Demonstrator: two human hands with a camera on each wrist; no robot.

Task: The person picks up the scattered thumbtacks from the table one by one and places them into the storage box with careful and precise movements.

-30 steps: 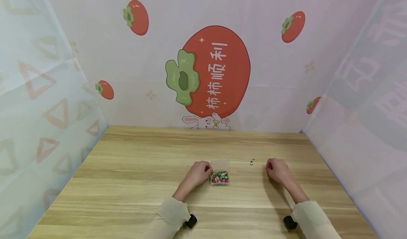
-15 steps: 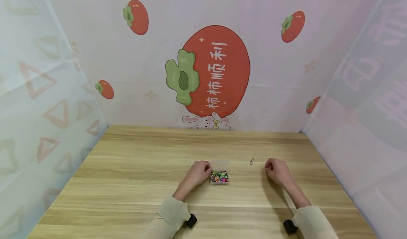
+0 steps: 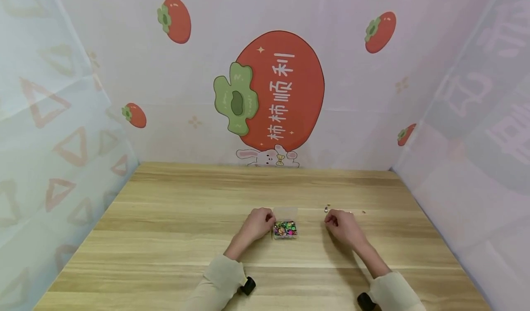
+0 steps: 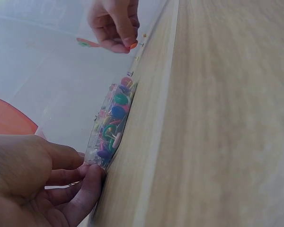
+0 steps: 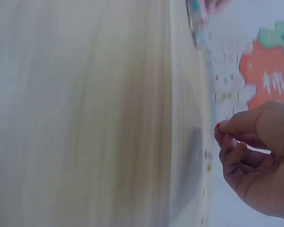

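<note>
A small clear plastic box (image 3: pixel 285 236) full of colourful thumbtacks (image 4: pixel 118 111) stands on the table with its clear lid (image 3: pixel 285 212) raised behind. My left hand (image 3: pixel 258 224) holds the box at its left end, thumb and fingers at the corner. To the right of the box, my right hand (image 3: pixel 342 226) pinches a small orange-red thumbtack (image 4: pixel 133 46) between thumb and fingertips, above the tabletop. The same tack shows only as a red edge in the right wrist view, mostly covered by the fingertips.
Small loose tacks (image 3: pixel 326 209) lie on the table just beyond my right fingertips. Another small reddish piece (image 3: pixel 363 212) lies farther right. The wooden table (image 3: pixel 207 187) ends at a printed cloth backdrop (image 3: pixel 186 71), with cloth sides left and right.
My right hand has moved left, nearer the box, uncovering a small reddish piece on the table to its right. My left hand stays at the box. The head view has shifted slightly.
</note>
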